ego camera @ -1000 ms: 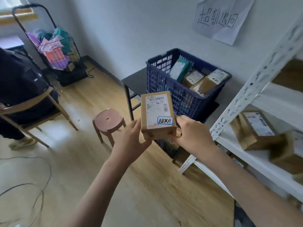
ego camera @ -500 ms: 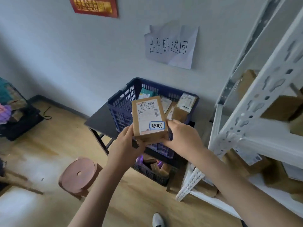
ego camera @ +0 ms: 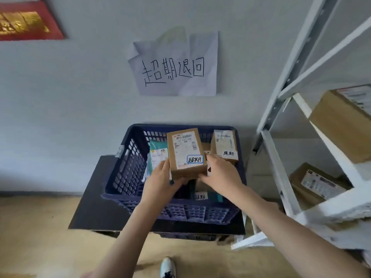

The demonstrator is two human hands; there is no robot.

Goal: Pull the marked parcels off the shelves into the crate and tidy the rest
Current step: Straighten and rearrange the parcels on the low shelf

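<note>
A small brown parcel [ego camera: 185, 153] with a shipping label and a blue-edged handwritten sticker hangs over the dark blue crate [ego camera: 124, 177]. My left hand [ego camera: 160, 177] grips its lower left edge and my right hand [ego camera: 219, 173] grips its lower right corner. Inside the crate lie several parcels: a teal one [ego camera: 158, 151] at the left, a brown marked one [ego camera: 224, 146] at the back right, and another marked one [ego camera: 200, 195] under my hands. Brown boxes [ego camera: 341, 125] [ego camera: 315, 183] sit on the white shelves [ego camera: 281, 177] at the right.
The crate stands on a low black table [ego camera: 94, 207] against the wall. A handwritten paper sign [ego camera: 174, 67] hangs above it, and a red plaque [ego camera: 26, 21] at the upper left. Wooden floor [ego camera: 34, 237] and my shoe [ego camera: 167, 267] show below.
I have stepped closer to the crate. The parcel in both hands has moved from in front of the crate to over its inside.
</note>
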